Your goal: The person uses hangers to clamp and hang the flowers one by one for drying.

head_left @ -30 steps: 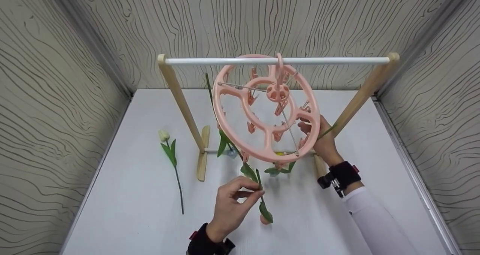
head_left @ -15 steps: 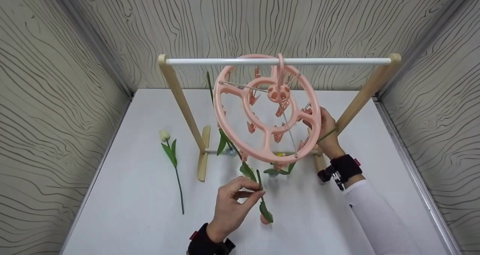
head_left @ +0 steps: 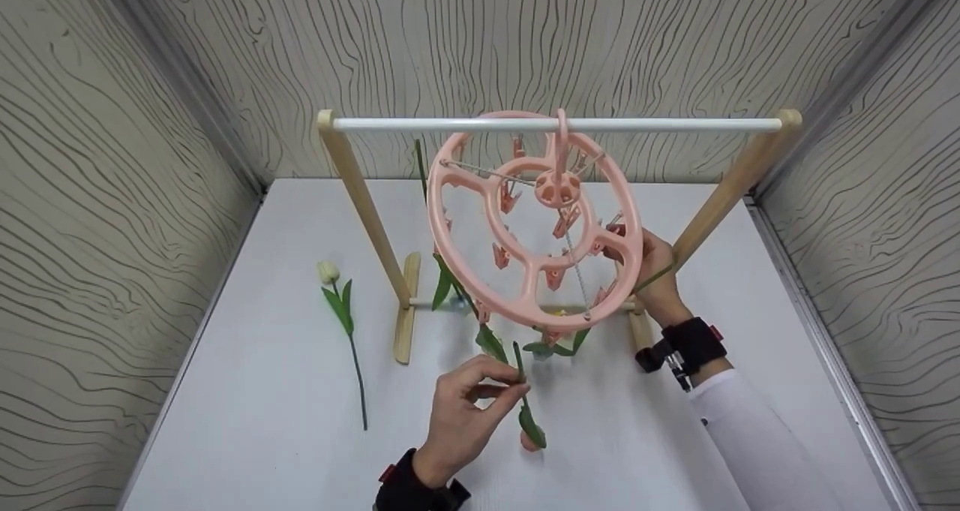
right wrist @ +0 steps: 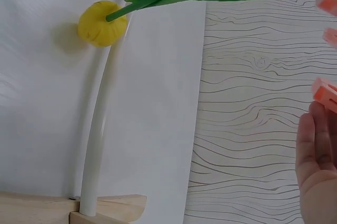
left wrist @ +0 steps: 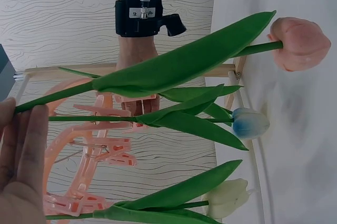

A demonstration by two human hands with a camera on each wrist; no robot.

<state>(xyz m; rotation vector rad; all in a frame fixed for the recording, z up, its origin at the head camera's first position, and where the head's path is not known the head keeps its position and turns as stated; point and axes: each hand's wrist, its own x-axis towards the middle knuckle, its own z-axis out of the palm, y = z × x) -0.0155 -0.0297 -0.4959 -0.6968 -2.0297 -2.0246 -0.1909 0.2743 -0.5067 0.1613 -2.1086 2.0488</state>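
Note:
Between thumb and fingers, my left hand (head_left: pixel 469 402) pinches the green stem of a pink artificial tulip (left wrist: pixel 300 44), its bloom pointing down toward the table. My right hand (head_left: pixel 656 271) is at the right side of a round pink clip hanger (head_left: pixel 540 316). In the right wrist view its fingertips meet a pink clothespin (right wrist: pixel 324 95), which they appear to grip; the thumb is mostly out of frame. Other tulips hang from the hanger's clips: a blue-and-white one (left wrist: pixel 250 124), a white one (left wrist: pixel 226 198) and a yellow one (right wrist: pixel 102 23).
The hanger hooks over the white bar (head_left: pixel 420 124) of a stand with wooden legs (head_left: pixel 364 203). A loose white tulip (head_left: pixel 328 272) lies on the white table (head_left: pixel 247 391) at the left. Wood-grain patterned panels (head_left: pixel 300 46) enclose the table.
The hanger has turned slightly, its front clips shifting left. My right hand has moved a little along the rim at the clothespin. My left hand and the pink tulip have stayed still.

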